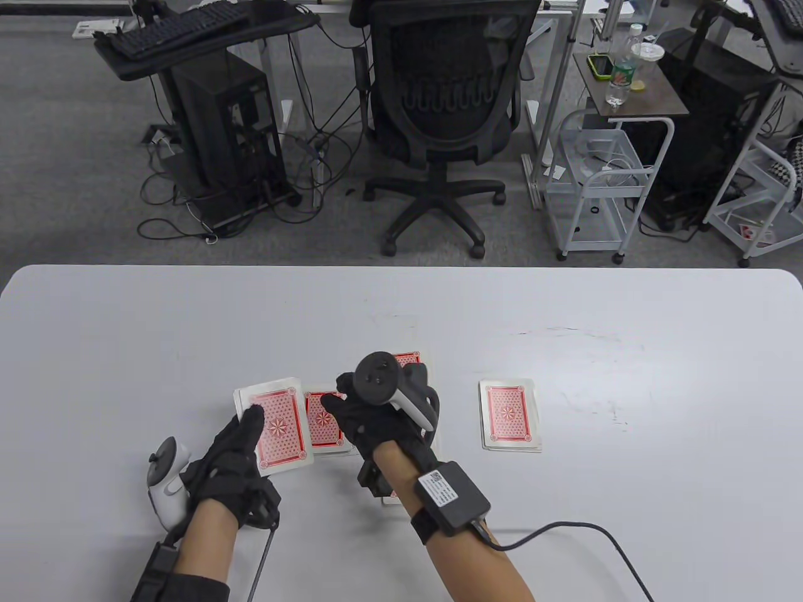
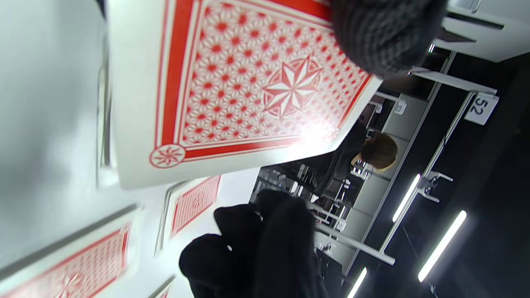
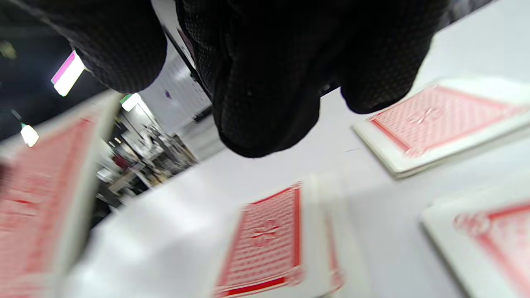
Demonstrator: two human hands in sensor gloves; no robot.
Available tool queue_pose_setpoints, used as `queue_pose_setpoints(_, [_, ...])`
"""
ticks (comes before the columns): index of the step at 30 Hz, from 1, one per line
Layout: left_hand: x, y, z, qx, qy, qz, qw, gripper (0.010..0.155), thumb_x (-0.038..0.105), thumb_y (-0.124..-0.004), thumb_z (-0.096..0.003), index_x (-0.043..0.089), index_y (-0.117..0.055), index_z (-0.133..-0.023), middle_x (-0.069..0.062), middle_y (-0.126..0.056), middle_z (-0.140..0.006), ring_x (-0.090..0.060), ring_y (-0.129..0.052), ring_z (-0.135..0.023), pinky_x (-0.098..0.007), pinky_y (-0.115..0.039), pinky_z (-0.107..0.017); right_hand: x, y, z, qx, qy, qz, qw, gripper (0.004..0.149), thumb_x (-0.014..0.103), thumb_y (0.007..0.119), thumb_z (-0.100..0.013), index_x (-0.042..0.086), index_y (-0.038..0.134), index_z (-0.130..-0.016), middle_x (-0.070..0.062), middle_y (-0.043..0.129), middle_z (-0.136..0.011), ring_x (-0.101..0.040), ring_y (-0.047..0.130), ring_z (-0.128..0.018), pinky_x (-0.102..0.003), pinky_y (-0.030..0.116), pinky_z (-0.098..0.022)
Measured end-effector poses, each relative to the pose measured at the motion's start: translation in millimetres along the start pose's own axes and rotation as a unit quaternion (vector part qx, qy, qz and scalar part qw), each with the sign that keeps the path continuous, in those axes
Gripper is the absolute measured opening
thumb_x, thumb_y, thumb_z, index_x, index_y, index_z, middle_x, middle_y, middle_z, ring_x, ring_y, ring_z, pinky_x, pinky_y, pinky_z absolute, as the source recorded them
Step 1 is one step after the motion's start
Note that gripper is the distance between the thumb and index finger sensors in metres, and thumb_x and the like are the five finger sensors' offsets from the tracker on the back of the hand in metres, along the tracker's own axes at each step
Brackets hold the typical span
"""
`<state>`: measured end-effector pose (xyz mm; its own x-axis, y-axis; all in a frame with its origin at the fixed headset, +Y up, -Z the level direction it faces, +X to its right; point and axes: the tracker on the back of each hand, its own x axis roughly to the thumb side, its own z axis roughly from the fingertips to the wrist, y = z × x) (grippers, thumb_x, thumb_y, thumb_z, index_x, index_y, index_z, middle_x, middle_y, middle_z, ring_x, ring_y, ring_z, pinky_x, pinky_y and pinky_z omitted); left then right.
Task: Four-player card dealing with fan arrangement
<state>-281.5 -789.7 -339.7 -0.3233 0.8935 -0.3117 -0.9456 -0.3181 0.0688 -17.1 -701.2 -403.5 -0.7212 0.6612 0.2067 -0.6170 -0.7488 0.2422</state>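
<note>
Landmark: the card pile lying alone, face down, on the table; every place below is given from it.
Deck: a red-backed deck well to the left of that pile, lifted off the table in the wrist view, top card face down.
Left hand: the left hand holds the deck from below and its near side, fingers curled around it and a fingertip over the top card's edge.
Second pile: another face-down pile sits between the deck and the landmark pile, just beside the deck.
Third pile: a further pile shows only as a red corner past the right hand, left of and a little beyond the landmark pile.
Right hand: the right hand hovers left of the landmark pile, over the middle piles, fingers bent down; whether it pinches a card, I cannot tell, since the glove hides the fingertips.
Step in hand: dealing, by my reading; piles are already down and the deck is not spent.
Next move: likely a thumb push of the top card off the deck, a clean single-card pinch, then a flat drop on the pile due.
Fanning: not yet begun; each pile is squared.
</note>
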Motion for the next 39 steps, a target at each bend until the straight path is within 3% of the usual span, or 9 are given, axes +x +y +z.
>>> queue_pose_setpoints(4, [-8,-28,3,-0.048,0.006,-0.016,0.999,0.046,0.051,-0.079,-0.0499,0.034,-0.076,-0.092,0.010,-0.093,-0.087,-0.022,-0.103,-0.073,-0.042,-0.090,-0.050,-27,13,31,0.023,-0.035,-0.131,0.991,0.074,0.050,0.079,-0.054,0.006,0.051,-0.107,-0.014,0.069,-0.094,-0.032,0.092,-0.070,-0.063,0.066,-0.056])
queue_pose_setpoints(7, [-12,-40,4,-0.059,0.005,-0.030,0.998,0.046,0.051,-0.080,-0.0495,0.034,-0.077,-0.092,0.009,-0.093,-0.087,-0.022,-0.103,-0.073,-0.042,-0.091,-0.050,-37,19,35,0.050,-0.025,-0.179,0.982,0.073,0.048,0.084,-0.051,0.008,0.053,-0.103,-0.010,0.071,-0.089,-0.030,0.092,-0.068,-0.064,0.066,-0.056])
queue_pose_setpoints(9, [-15,-44,5,-0.060,0.003,-0.038,0.997,0.046,0.051,-0.080,-0.0491,0.034,-0.077,-0.091,0.010,-0.094,-0.086,-0.021,-0.104,-0.072,-0.041,-0.091,-0.050,-38,19,36,0.014,-0.015,-0.195,0.981,0.058,0.038,0.090,-0.048,0.011,0.066,-0.094,-0.003,0.081,-0.077,-0.023,0.099,-0.054,-0.061,0.070,-0.053])
queue_pose_setpoints(12, [-16,-43,8,-0.056,0.007,-0.036,0.998,0.045,0.051,-0.081,-0.0490,0.034,-0.077,-0.091,0.010,-0.093,-0.086,-0.022,-0.103,-0.072,-0.042,-0.091,-0.050,-39,19,34,0.013,-0.021,-0.164,0.986,0.054,0.035,0.090,-0.046,0.011,0.070,-0.091,-0.002,0.086,-0.073,-0.021,0.104,-0.051,-0.059,0.073,-0.052])
queue_pose_setpoints(19, [-14,-35,5,-0.061,0.015,-0.015,0.998,0.046,0.051,-0.078,-0.0495,0.034,-0.076,-0.092,0.010,-0.093,-0.087,-0.022,-0.103,-0.073,-0.041,-0.091,-0.050,-51,15,27,0.017,-0.019,-0.216,0.976,0.057,0.029,0.087,-0.048,0.005,0.067,-0.095,-0.001,0.091,-0.070,-0.021,0.108,-0.053,-0.058,0.074,-0.052])
queue_pose_setpoints(22, [-7,-26,6,-0.016,-0.011,-0.016,1.000,0.045,0.051,-0.079,-0.0492,0.034,-0.077,-0.091,0.009,-0.094,-0.085,-0.021,-0.104,-0.071,-0.041,-0.091,-0.049,-59,3,18,-0.006,-0.001,-0.232,0.973,0.059,0.030,0.088,-0.048,0.003,0.066,-0.096,-0.001,0.092,-0.070,-0.022,0.107,-0.055,-0.057,0.075,-0.051])
queue_pose_setpoints(25, [-3,-13,5,-0.007,-0.010,-0.022,1.000,0.045,0.051,-0.079,-0.0497,0.034,-0.076,-0.092,0.010,-0.093,-0.086,-0.021,-0.104,-0.072,-0.041,-0.091,-0.050,-64,-19,2,-0.025,0.018,-0.218,0.975,0.062,0.031,0.088,-0.049,0.003,0.064,-0.098,-0.001,0.090,-0.071,-0.021,0.104,-0.048,-0.055,0.076,-0.050])
queue_pose_setpoints(30, [-3,0,0,0.016,0.002,-0.016,1.000,0.045,0.051,-0.079,-0.0499,0.034,-0.076,-0.092,0.010,-0.093,-0.087,-0.022,-0.103,-0.073,-0.041,-0.091,-0.050,-75,-48,-37,-0.055,0.077,-0.112,0.989,0.067,0.031,0.086,-0.051,0.003,0.054,-0.104,-0.003,0.085,-0.075,-0.018,0.099,-0.041,-0.055,0.074,-0.049])
queue_pose_setpoints(39, [-1,7,-4,0.020,0.008,-0.007,1.000,0.045,0.051,-0.079,-0.0505,0.034,-0.076,-0.092,0.010,-0.092,-0.087,-0.022,-0.103,-0.074,-0.041,-0.090,-0.051,-102,-48,-93,-0.009,0.201,0.083,0.976,0.070,0.033,0.087,-0.050,0.005,0.053,-0.105,-0.002,0.085,-0.072,-0.015,0.095,-0.034,-0.055,0.074,-0.048])
